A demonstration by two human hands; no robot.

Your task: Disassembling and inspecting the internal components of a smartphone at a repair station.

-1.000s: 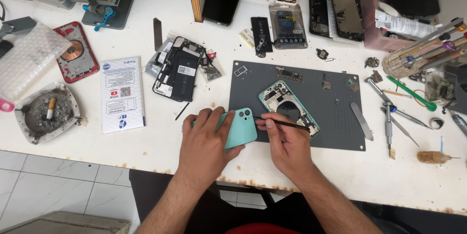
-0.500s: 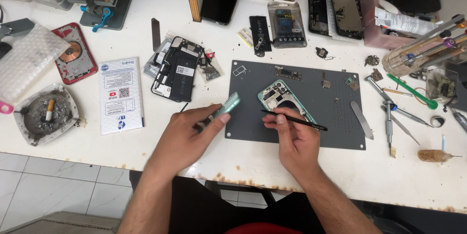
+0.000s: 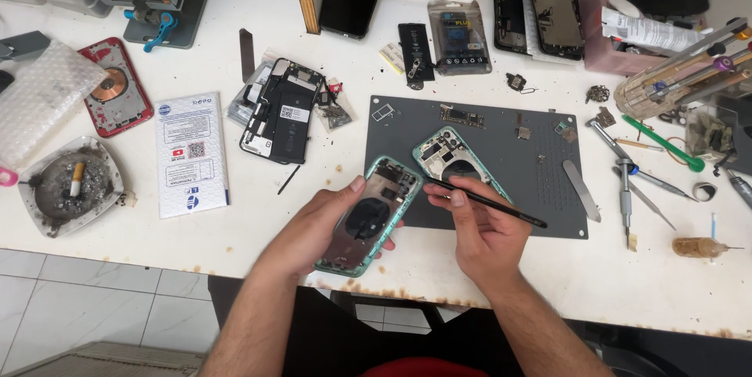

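Note:
My left hand (image 3: 313, 228) holds a teal phone housing (image 3: 370, 216) by its edges, inner side up, tilted over the table's front edge. My right hand (image 3: 482, 228) grips a thin black tool (image 3: 489, 203) like a pen, its tip touching the upper right edge of that housing. A second teal phone housing (image 3: 452, 162) lies inner side up on the dark grey work mat (image 3: 517, 181), just behind my right hand.
An opened black phone body (image 3: 280, 111) and a white leaflet (image 3: 191, 154) lie left of the mat. An ashtray (image 3: 69, 186) sits far left. Screwdrivers and tweezers (image 3: 627, 181) lie at the right. Phone screens and a battery (image 3: 458, 36) line the back.
My left hand has turned the teal housing from edge-on to inner side up and brought it closer to the right hand. The black tool's tip has moved onto its edge.

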